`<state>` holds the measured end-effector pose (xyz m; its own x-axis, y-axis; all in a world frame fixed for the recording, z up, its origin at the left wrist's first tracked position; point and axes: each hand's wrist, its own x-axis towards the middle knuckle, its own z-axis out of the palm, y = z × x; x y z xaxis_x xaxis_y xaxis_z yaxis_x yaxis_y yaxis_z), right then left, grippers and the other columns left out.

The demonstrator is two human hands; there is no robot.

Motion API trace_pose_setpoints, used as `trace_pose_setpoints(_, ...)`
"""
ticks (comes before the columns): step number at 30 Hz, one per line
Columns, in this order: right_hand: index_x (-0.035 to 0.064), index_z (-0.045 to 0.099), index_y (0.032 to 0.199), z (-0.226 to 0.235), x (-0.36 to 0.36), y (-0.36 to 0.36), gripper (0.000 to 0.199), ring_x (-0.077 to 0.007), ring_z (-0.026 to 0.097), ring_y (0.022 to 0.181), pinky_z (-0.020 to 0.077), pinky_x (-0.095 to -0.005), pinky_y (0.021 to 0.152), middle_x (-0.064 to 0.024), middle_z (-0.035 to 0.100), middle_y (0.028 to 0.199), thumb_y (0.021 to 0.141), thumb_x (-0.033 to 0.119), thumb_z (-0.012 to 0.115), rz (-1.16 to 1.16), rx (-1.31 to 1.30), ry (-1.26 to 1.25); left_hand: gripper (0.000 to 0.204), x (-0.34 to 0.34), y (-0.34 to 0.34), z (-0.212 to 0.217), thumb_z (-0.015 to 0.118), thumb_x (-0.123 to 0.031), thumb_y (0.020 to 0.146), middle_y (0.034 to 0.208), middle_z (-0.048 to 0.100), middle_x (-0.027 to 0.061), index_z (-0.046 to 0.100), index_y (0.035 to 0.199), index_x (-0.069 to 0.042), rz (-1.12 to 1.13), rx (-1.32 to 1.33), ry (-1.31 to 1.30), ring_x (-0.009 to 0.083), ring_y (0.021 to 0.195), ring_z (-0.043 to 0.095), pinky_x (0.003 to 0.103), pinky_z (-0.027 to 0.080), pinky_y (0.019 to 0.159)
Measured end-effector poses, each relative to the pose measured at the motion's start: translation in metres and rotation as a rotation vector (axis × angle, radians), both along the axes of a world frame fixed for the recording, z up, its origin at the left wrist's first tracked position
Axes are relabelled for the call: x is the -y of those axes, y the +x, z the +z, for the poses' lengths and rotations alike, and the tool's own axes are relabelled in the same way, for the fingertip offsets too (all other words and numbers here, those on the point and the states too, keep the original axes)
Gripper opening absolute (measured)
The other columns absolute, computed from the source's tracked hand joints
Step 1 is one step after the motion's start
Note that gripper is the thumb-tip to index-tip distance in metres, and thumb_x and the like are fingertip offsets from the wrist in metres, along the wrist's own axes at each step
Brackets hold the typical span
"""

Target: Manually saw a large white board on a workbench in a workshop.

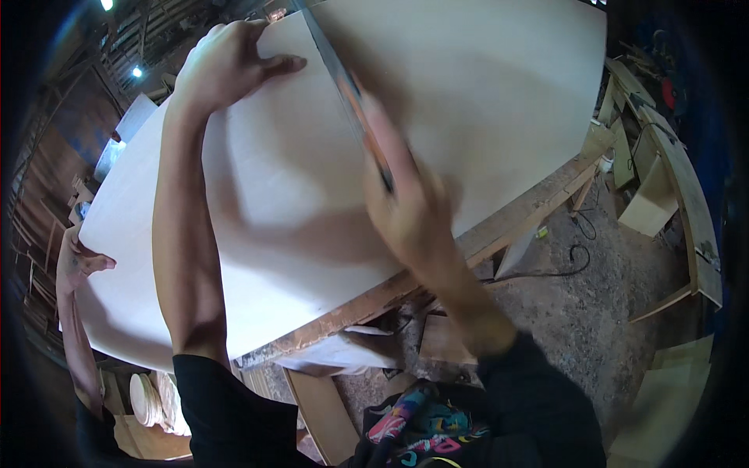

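Workshop setting, dim, with timber offcuts and a black cable (573, 261) seen on the dirt floor (577, 320) to the right. A large pale sheet of board (468, 101) is laid across a rough wooden workbench (499, 234), overhanging it at the left end.

The left hand (226, 62) is pressed flat on the far part of the sheet, fingers spread, nothing grasped. The right hand (409, 207) is closed round a long thin tool (347, 90), probably a handsaw or straightedge; it is blurred and cannot be told for sure. The tool is held running from the near edge of the sheet toward its far edge, lying on or just above the surface.

Another person's hand (78, 261) is seen at the left end of the sheet, touching its edge.

Risks, as judged:
- The left thumb is placed just beside the tool's line; a slip sideways could catch it.
- The sheet is unsupported at the left overhang; sagging or shifting could be caused if the other person's hold is lost.
- The cable and offcuts underfoot could be tripped on.
- Motion blur on the right hand suggests fast strokes, so a wandering line is possible.

Containers: none clearly seen. Round pale discs (148, 398) are stacked low at the left, loose, not inside anything.
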<state>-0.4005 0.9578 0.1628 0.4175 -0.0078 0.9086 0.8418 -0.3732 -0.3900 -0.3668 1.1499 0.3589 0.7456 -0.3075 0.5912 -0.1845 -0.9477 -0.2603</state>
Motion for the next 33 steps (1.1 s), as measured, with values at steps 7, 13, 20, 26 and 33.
trace_pose_setpoints(7,0.0034,0.047,0.14,-0.045,0.001,-0.01,0.052,-0.0378,0.07,0.087,0.0564,-0.0389,0.07,-0.0228,0.068,0.104,0.09,-0.002,0.059,0.108,0.001,0.083,0.047,0.0,0.0,0.0,0.079,-0.042,0.076,0.067,0.061,0.0165,0.07,0.092,0.002,-0.001,-0.015,-0.039,0.0288,0.058,0.056,0.041,0.046,0.061)
trace_pose_setpoints(13,0.0075,0.045,0.143,-0.151,0.029,-0.07,0.058,-0.0343,0.066,0.066,0.0527,-0.0414,0.053,-0.0173,0.064,0.086,0.088,-0.001,0.064,0.013,-0.074,0.031,0.042,0.012,-0.013,0.007,0.076,-0.038,0.079,0.064,0.057,0.0125,0.067,0.092,0.001,-0.014,-0.053,0.007,0.0219,0.058,0.054,0.038,0.043,0.057)
trace_pose_setpoints(20,0.0038,0.044,0.141,-0.148,0.035,-0.071,0.059,-0.0371,0.062,0.064,0.0507,-0.043,0.053,-0.0189,0.062,0.086,0.086,-0.001,0.065,-0.002,-0.139,-0.103,0.062,0.045,0.001,0.003,0.055,-0.061,0.088,0.076,0.067,0.0184,0.069,0.081,-0.001,0.211,0.071,-0.041,0.0376,0.079,0.065,0.046,0.049,0.073)
trace_pose_setpoints(26,0.0,0.044,0.141,-0.13,0.037,-0.091,0.055,-0.0328,0.067,0.067,0.055,-0.037,0.058,-0.0184,0.063,0.085,0.091,0.007,0.063,0.176,-0.213,0.098,0.069,0.035,0.024,0.008,0.058,-0.072,0.079,0.081,0.071,0.0179,0.074,0.085,-0.005,0.316,0.011,-0.029,0.0345,0.082,0.07,0.045,0.053,0.078)
trace_pose_setpoints(33,-0.0078,0.047,0.132,-0.087,0.088,-0.1,0.045,-0.0364,0.072,0.077,0.0566,-0.0398,0.06,-0.0259,0.068,0.091,0.092,0.009,0.062,0.181,-0.235,0.055,0.07,0.045,0.015,0.0,0.059,-0.076,0.075,0.091,0.074,0.0134,0.076,0.096,-0.011,0.402,0.03,-0.217,0.0299,0.091,0.071,0.041,0.053,0.085)
